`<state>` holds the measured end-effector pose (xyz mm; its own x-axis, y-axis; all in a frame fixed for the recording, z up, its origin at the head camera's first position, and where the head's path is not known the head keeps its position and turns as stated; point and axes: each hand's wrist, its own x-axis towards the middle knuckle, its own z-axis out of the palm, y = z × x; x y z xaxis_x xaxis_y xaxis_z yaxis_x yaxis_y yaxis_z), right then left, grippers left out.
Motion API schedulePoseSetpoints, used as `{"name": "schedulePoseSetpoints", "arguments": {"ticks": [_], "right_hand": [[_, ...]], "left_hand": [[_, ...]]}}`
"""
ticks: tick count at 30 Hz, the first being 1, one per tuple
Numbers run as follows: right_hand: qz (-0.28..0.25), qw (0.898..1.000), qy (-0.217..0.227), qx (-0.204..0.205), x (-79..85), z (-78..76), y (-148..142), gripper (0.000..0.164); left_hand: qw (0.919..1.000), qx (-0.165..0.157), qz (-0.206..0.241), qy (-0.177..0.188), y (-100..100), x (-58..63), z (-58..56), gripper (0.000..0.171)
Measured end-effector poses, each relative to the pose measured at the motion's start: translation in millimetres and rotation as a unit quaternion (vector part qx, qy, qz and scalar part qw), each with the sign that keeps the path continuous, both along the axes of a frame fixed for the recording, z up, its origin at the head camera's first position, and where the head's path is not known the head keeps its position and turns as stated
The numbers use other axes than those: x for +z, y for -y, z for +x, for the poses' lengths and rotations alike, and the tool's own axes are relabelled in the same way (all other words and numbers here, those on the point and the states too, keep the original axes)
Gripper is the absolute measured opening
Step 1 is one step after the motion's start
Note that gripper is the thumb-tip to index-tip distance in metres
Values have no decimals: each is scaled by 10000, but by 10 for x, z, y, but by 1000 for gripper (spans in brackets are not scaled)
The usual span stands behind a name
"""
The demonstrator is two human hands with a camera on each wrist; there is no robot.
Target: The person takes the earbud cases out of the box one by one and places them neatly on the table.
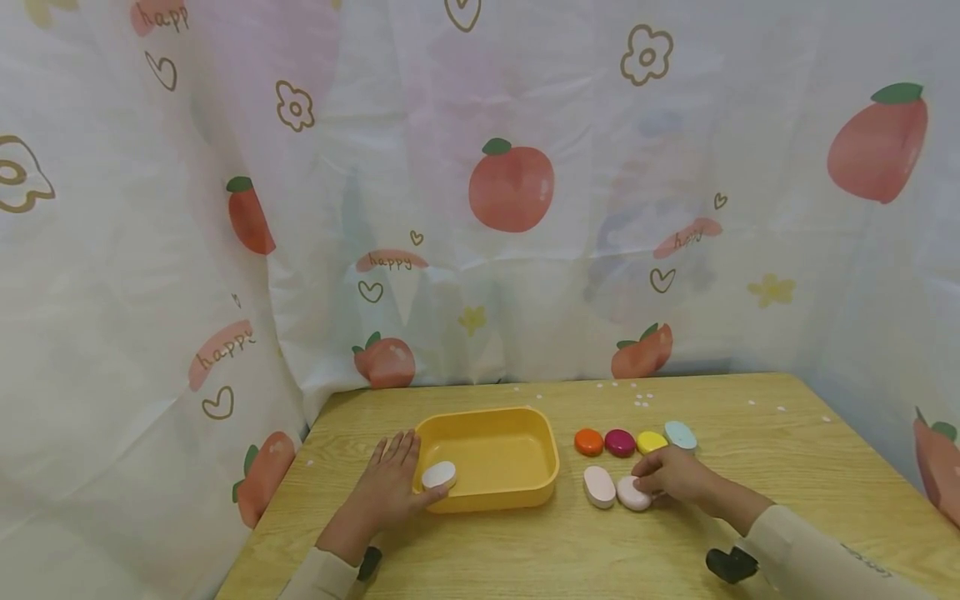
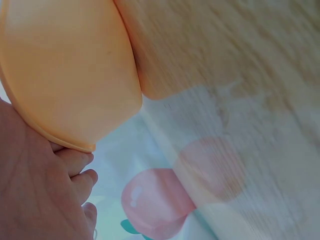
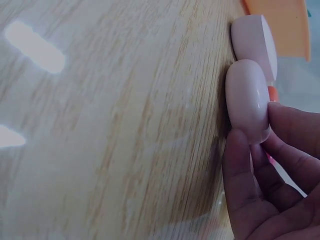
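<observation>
In the head view my left hand (image 1: 386, 487) rests against the left side of a yellow plastic tub (image 1: 502, 497), fingers pointing away from me and thumb along the near corner. The left wrist view shows fingertips under the tub's rim (image 2: 65, 142). A white oval piece (image 1: 439, 475) lies inside, at the tub's near left. On the right, my right hand (image 1: 678, 475) pinches a pale pink rounded piece, shaped like a soap bar (image 3: 247, 97), between thumb and fingers, low over the table. Beside it lies a longer pale pink piece (image 1: 599, 487).
Behind the pink pieces, an orange piece (image 1: 588, 442), a magenta one (image 1: 620, 442), a yellow one (image 1: 651, 442) and a light blue one (image 1: 680, 436) form a row. White specks dot the far table (image 1: 450, 550). A fruit-printed curtain (image 1: 510, 292) hangs behind.
</observation>
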<state>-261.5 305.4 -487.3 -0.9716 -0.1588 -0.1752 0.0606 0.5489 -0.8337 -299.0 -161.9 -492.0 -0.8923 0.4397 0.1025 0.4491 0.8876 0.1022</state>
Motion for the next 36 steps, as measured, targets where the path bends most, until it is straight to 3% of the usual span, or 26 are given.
{"name": "schedulePoseSetpoints", "arguments": {"ticks": [21,36], "right_hand": [[206,9998,-16,21,-8,-28,3,14],[434,9979,-429,207,150,-103,47,17]], "left_hand": [[10000,13,46,38,4,5,-5,105],[10000,-24,77,-13,15,13,-14,104]]}}
